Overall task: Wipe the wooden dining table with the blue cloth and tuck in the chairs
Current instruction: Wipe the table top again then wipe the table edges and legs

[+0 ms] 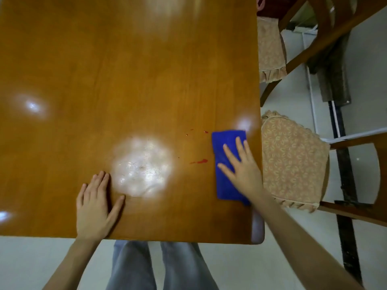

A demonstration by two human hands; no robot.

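Observation:
The wooden dining table [104, 70] fills most of the head view. A folded blue cloth [225, 155] lies flat near its right edge. My right hand [243, 170] presses on the cloth with straight, spread fingers. My left hand [96, 208] rests flat on the bare wood near the front edge, fingers straight. Red smears [200, 161] and small red drops [205, 132] mark the wood just left of the cloth. Two wooden chairs with patterned seat covers stand at the table's right side: the near chair [293, 162] stands out from the table, the far chair [270, 49] closer in.
Bright lamp reflections [142, 166] shine on the tabletop. Pale floor tiles [293, 248] show below the front edge, along with my legs in grey trousers [159, 266]. A dark rail [343, 185] runs along the floor behind the chairs.

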